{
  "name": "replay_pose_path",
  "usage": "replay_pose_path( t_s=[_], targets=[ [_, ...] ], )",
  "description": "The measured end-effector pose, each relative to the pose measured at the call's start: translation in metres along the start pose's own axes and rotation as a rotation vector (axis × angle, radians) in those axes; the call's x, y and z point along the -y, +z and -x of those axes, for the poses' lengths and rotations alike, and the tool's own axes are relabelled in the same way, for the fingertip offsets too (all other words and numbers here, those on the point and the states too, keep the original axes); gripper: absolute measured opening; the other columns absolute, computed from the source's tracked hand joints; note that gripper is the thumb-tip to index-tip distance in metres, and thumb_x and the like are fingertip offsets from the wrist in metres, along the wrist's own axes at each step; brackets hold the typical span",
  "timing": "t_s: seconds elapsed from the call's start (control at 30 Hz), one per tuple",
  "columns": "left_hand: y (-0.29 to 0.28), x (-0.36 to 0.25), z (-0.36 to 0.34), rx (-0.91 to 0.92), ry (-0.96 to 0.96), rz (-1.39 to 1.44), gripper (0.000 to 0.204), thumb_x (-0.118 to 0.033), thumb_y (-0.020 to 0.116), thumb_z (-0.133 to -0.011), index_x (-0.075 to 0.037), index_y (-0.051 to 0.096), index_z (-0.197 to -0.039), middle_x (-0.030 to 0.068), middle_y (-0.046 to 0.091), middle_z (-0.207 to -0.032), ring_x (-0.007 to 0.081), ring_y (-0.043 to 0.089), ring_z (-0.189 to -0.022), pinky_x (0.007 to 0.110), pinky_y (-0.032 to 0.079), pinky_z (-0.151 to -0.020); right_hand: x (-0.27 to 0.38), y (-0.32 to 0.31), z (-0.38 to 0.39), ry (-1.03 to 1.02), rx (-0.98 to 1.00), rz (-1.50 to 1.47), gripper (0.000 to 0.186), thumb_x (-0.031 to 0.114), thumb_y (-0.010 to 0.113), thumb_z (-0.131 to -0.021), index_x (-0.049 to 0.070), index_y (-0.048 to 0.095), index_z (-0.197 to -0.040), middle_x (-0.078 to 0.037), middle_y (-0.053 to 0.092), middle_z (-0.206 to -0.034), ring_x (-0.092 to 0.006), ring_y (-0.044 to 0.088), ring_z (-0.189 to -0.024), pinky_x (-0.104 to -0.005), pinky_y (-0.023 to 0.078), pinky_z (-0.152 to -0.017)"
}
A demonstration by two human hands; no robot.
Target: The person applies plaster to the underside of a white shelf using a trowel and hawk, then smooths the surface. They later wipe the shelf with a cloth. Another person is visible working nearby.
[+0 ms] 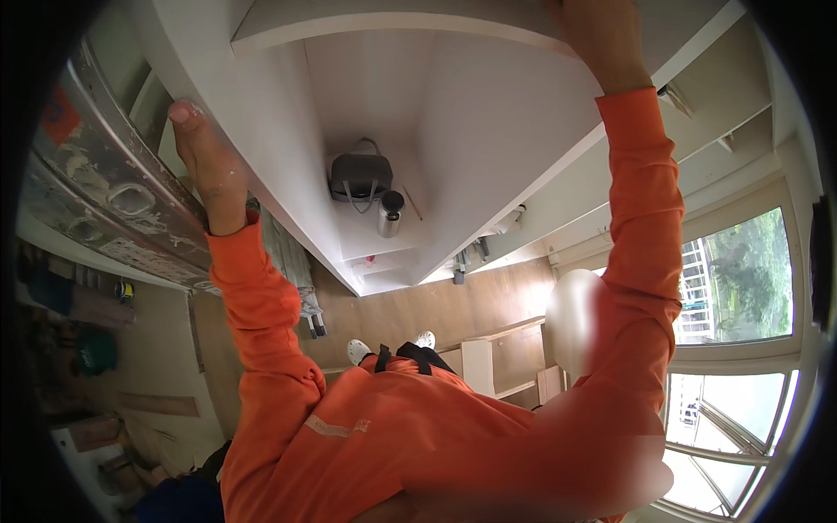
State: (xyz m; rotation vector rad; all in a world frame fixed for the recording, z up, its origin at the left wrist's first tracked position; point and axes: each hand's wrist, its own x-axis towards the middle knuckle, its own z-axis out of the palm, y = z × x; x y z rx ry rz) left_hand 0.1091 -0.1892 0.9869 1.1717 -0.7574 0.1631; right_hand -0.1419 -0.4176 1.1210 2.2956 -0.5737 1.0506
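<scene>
Both my arms, in orange sleeves, reach up to a tall white cabinet (pixel 288 192). My left hand (pixel 207 166) is stretched out along the outer side of its left panel and appears to rest against it; part of the fingers is hidden. At the top right, my right hand (pixel 606 39) is at the front edge of an upper white shelf board (pixel 410 24). Its fingers are cut off by the picture's upper rim. Low inside the cabinet stand a dark grey handbag (pixel 360 177) and a silver bottle (pixel 390 215) with a dark lid. A thin stick (pixel 413 204) lies beside them.
A scuffed metal ladder-like frame (pixel 131 196) stands close by my left arm. Grey wrapped lengths (pixel 286 261) lean by the cabinet's left side. Wooden boards and a frame (pixel 478 366) lie on the wood floor (pixel 349 305) behind me. Windows (pixel 741 279) are at the right.
</scene>
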Motion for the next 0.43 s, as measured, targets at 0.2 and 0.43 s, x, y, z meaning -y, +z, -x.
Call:
replay_pose_path(
  t_s=[0.2, 0.43],
  targets=[
    [-0.002, 0.001, 0.0, -0.005, 0.023, -0.121, 0.082, -0.071, 0.021, -0.09, 0.003, 0.047, -0.113, 0.0117, 0.052, -0.106, 0.0187, 0.05, -0.097, 0.032, 0.04, -0.088, -0.015, -0.029, 0.007, -0.193, 0.475, -0.196, 0.016, 0.0, 0.057, -0.072, 0.0, 0.063, -0.087, -0.018, 0.062, -0.092, -0.0384, 0.059, -0.083, -0.0435, 0.047, -0.076],
    [-0.004, 0.003, -0.001, -0.021, 0.034, -0.208, 0.088, -0.074, 0.022, -0.087, 0.004, 0.046, -0.119, 0.0127, 0.053, -0.112, 0.0203, 0.051, -0.104, 0.033, 0.039, -0.092, -0.025, -0.018, -0.003, -0.056, 0.611, -0.313, 0.027, 0.001, 0.056, -0.074, -0.001, 0.064, -0.099, -0.021, 0.064, -0.097, -0.0299, 0.062, -0.093, -0.0403, 0.046, -0.085]
  ],
)
